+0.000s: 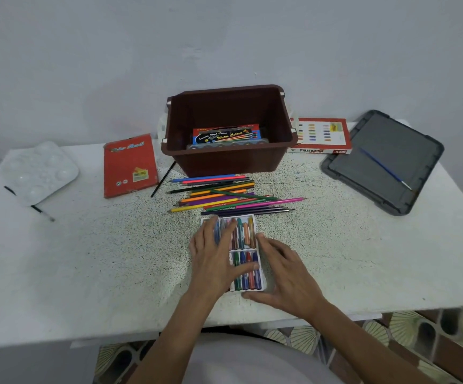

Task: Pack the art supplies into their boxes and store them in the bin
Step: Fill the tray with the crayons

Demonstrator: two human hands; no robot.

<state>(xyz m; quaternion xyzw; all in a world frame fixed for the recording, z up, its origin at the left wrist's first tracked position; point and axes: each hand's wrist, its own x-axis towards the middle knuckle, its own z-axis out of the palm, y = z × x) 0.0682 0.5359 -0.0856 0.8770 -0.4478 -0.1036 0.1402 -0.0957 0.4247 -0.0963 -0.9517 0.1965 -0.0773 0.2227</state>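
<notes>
Left hand (213, 256), fingers straight and spread, levels the coloured oil pastel sticks (242, 234) beneath them; right hand's (283, 273) relaxed fingers steady the white plastic tray (254, 217).

Left hand (214, 256) and right hand (287, 275) touch the pastel tray (252, 217).

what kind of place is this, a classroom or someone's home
Likely a home craft corner, not certain: a white table against a bare wall, patterned floor tiles, and coloured pencils, a pastel tray and a paint palette.
</notes>
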